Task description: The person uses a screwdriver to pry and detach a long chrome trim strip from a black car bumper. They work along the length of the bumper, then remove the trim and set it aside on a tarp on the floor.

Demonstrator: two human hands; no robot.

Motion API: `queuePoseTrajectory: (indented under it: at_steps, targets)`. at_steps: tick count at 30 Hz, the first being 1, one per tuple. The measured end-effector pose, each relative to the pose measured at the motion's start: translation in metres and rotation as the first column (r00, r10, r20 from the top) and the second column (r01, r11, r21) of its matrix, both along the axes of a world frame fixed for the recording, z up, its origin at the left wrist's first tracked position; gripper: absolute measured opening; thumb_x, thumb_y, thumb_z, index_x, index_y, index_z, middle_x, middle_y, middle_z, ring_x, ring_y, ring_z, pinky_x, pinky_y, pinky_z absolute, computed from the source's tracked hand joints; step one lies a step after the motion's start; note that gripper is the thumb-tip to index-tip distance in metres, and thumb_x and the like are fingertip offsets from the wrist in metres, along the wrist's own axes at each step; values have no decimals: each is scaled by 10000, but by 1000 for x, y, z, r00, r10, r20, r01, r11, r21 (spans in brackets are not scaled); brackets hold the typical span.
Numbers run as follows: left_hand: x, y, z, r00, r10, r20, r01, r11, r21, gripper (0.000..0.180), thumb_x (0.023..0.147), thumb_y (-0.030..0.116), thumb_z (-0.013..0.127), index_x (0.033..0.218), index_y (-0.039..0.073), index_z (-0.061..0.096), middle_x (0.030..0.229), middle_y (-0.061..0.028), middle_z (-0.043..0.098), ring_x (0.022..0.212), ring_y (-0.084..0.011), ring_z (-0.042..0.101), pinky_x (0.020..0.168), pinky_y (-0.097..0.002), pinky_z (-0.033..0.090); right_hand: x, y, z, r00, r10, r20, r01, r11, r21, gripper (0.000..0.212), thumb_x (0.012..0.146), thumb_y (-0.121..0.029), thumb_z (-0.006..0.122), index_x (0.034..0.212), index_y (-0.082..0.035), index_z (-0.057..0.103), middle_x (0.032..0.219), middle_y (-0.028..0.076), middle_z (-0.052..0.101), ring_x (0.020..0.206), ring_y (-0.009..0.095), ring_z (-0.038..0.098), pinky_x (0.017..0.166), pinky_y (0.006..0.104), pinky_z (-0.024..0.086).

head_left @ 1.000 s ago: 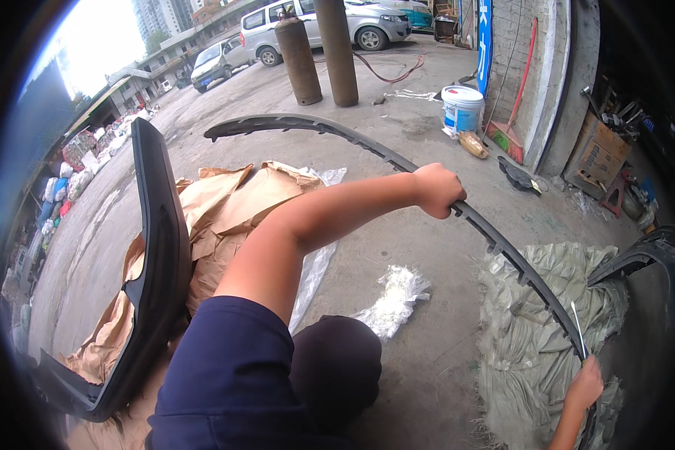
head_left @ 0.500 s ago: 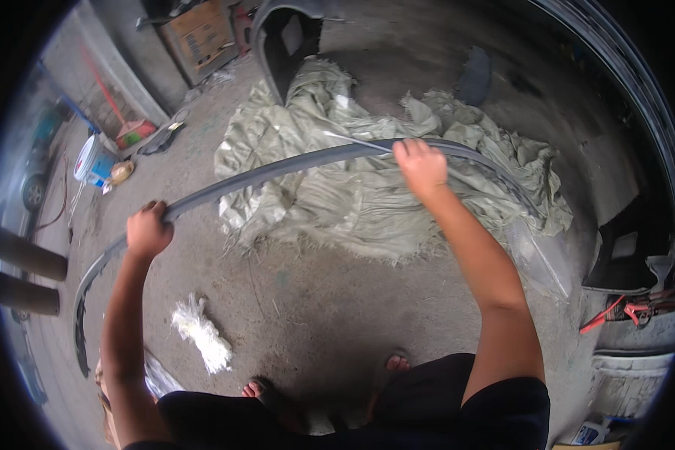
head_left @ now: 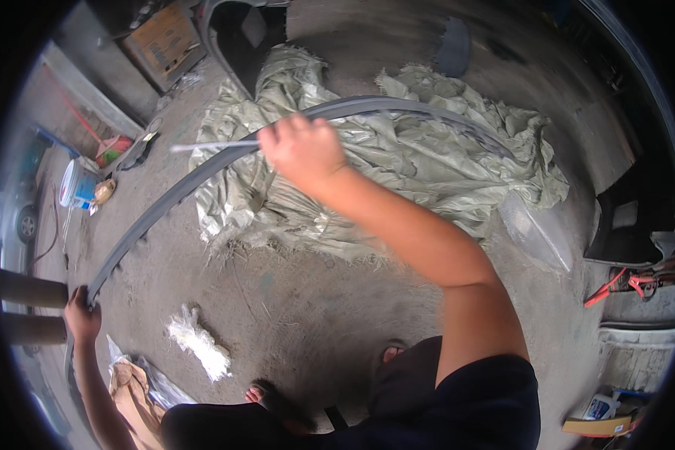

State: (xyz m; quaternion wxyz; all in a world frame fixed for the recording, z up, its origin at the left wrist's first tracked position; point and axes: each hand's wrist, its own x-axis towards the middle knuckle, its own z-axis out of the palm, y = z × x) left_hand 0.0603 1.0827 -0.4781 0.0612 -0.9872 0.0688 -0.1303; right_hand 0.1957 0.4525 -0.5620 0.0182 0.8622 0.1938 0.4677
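Note:
A long, bowed dark grey trim strip [head_left: 165, 202] crosses in front of me, from the far left side over to the right. My left hand [head_left: 83, 315] is closed round it low on the left, beside two dark round posts. My right hand [head_left: 304, 150] grips the strip farther along, near its middle. A thin pale rod [head_left: 214, 146] sticks out leftward from the same right fist; its other end is hidden. Beyond the strip's right part lies a crumpled pale green woven sheet [head_left: 352, 202] on the concrete floor.
Crumpled clear plastic [head_left: 199, 343] lies before my feet, with brown paper [head_left: 135, 394] at lower left. Left stand a white-and-blue bucket [head_left: 77, 184], a red broom [head_left: 111, 148] and dark posts [head_left: 30, 290]. A black panel [head_left: 624, 217] and red-handled tool [head_left: 637, 285] are at right.
My right hand has moved left along the strip, the rod with it. My left hand has moved down and left. The strip now slopes more steeply at its left part.

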Motion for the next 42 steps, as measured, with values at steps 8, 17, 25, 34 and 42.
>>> queuePoseTrajectory:
  at_steps: [8, 17, 25, 34, 42]
  targets:
    - [150, -257, -81, 975, -203, -89, 201, 979, -34, 247, 802, 202, 626, 996, 63, 687, 982, -199, 735, 909, -448, 707, 817, -544, 580, 1, -216, -34, 852, -492, -179, 462, 867, -185, 92, 906, -149, 621, 993, -166, 596, 946, -5, 722, 920, 184, 743, 632, 376, 586]
    - [246, -504, -194, 797, -487, -356, 480, 870, -116, 291, 779, 274, 694, 1015, 114, 748, 949, -177, 763, 932, -402, 740, 836, -513, 601, -91, -443, -133, 478, -839, -261, 733, 545, -407, 79, 963, -135, 590, 1037, -162, 599, 990, 16, 715, 950, 226, 745, 666, 389, 617]
    - [314, -635, -249, 753, -546, -367, 583, 813, -13, 286, 817, 236, 710, 1079, 146, 779, 1067, -116, 781, 1043, -335, 749, 865, -456, 600, -98, -491, -193, 12, -782, -623, 944, 215, -252, 242, 1057, -198, 480, 1182, -114, 670, 1198, 115, 734, 1087, 344, 736, 812, 484, 615]
    - [268, -598, -285, 801, -582, -144, 558, 811, -175, 505, 878, 266, 735, 1356, 140, 636, 1353, -136, 635, 1272, -302, 613, 1052, -435, 467, -55, -389, -174, 346, -683, -643, 833, 539, -125, 242, 1006, -218, 607, 1203, -82, 644, 1252, 183, 695, 1073, 419, 710, 844, 543, 580]
    - [113, -331, -279, 652, -549, -523, 675, 735, 70, 577, 868, 283, 750, 1420, 194, 606, 1344, -121, 611, 1270, -306, 600, 1038, -473, 457, -36, -220, -152, 455, 182, -872, 136, 953, 270, 361, 890, -155, 776, 1181, 20, 653, 1091, 267, 727, 1013, 459, 711, 858, 498, 555]
